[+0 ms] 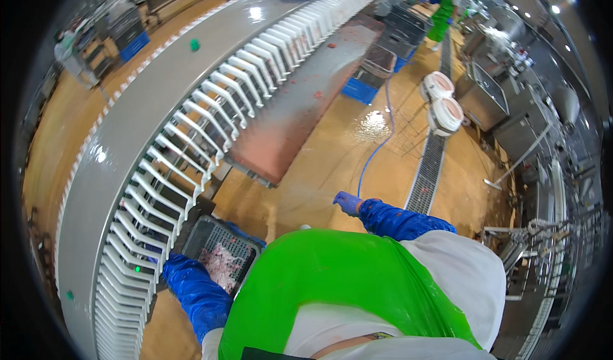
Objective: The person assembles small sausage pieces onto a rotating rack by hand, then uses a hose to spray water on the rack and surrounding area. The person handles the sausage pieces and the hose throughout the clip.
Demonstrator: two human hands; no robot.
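My left hand (155, 253), in a purple-blue glove, is at the edge of a row of white plastic slats (137, 242) along a curved grey conveyor. The slats hide most of its fingers, so its grip cannot be made out. Just right of that wrist is a dark grey crate (246, 250) holding pale pink meat scraps (220, 261). My right hand (348, 203), gloved the same way, hangs over the floor away from the conveyor. Its fingers look curled together, with nothing seen in them. Blue sleeves cover both forearms.
A long metal tray (281, 143) smeared with red runs beside the slats. Stacked grey crates (377, 66) stand beyond it. A blue hose (371, 156) crosses the wet floor near a drain grate (426, 175) and white tubs (445, 116). Another person (440, 15) stands far off.
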